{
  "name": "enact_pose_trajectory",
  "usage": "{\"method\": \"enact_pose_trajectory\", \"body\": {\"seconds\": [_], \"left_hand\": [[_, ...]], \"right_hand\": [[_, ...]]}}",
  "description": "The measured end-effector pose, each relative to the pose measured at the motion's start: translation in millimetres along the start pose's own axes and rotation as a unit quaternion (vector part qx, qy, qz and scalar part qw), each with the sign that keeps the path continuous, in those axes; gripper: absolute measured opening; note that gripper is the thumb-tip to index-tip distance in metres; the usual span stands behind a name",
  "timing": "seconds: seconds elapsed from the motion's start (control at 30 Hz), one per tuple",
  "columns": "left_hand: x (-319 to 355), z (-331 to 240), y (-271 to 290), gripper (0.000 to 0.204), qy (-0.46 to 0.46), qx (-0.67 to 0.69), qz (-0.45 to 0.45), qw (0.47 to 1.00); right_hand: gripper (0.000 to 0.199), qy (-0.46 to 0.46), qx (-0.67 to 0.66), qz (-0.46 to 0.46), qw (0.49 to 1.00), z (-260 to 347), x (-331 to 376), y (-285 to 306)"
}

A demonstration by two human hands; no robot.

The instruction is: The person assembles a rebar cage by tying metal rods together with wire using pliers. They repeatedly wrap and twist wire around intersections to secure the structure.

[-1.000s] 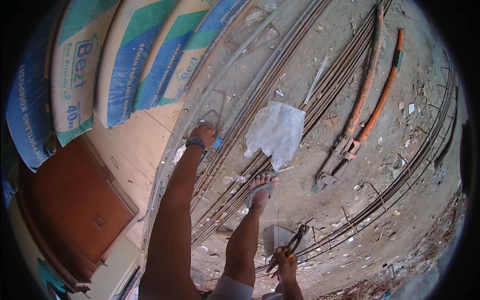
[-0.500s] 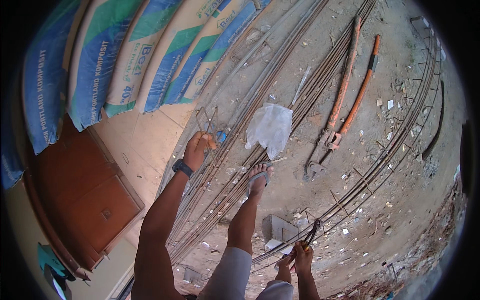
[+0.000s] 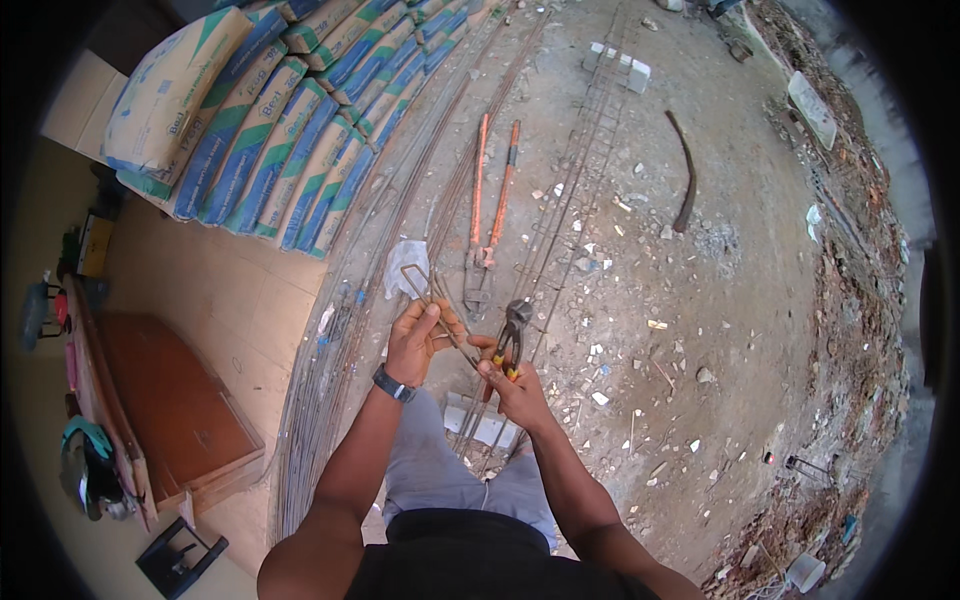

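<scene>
Far to the left of the left hand point(image 3: 415, 342), cement bags point(image 3: 270, 130) lean in a stacked row beyond a wooden door point(image 3: 175, 400) lying flat. The left hand is closed around a bent wire loop point(image 3: 428, 295), which sticks up past its fingers. Just to its right, nearly touching, the right hand point(image 3: 512, 390) grips pincers point(image 3: 514, 330), jaws pointing away. Beyond both hands lie orange-handled bolt cutters point(image 3: 490, 200) on the dirt, among long steel rods point(image 3: 560, 220).

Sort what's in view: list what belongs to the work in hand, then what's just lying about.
In hand:
left hand holding a bent wire stirrup
right hand holding pincers

Lying about:
bolt cutters
cement sacks
white blocks
</scene>
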State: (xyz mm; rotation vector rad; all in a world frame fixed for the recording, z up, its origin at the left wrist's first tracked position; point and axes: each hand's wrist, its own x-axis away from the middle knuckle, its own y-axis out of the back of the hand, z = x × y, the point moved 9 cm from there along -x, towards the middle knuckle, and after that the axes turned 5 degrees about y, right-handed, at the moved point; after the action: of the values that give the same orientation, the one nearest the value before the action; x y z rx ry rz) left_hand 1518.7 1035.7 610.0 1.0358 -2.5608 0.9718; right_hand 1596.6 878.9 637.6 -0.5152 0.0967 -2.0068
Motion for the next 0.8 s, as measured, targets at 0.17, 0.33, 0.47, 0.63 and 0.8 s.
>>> {"method": "enact_pose_trajectory", "body": {"seconds": [0.17,0.33,0.47,0.63,0.8], "left_hand": [[120.1,46.4,-119.7,0.03,-0.029,-0.021,0.012,0.999],[200.1,99.2,-197.0,0.035,0.01,-0.081,0.071,0.994],[264.6,125.8,-215.7,0.037,0.059,-0.121,0.09,0.987],[346.0,122.9,-206.3,0.035,0.053,-0.006,0.152,0.987],[434.2,125.7,-179.9,0.034,-0.008,0.055,0.165,0.985]], "right_hand": [[0.03,0.203,0.191,0.014,0.96,65.8,157.5,25.0],[0.015,0.128,0.184,-0.071,0.972,64.5,270.3,63.5],[0.02,0.17,0.107,-0.18,0.963,51.3,336.4,101.3],[0.025,0.213,0.005,-0.185,0.959,50.5,401.3,134.3],[0.032,0.221,0.041,-0.23,0.947,44.3,484.1,121.6]]}}
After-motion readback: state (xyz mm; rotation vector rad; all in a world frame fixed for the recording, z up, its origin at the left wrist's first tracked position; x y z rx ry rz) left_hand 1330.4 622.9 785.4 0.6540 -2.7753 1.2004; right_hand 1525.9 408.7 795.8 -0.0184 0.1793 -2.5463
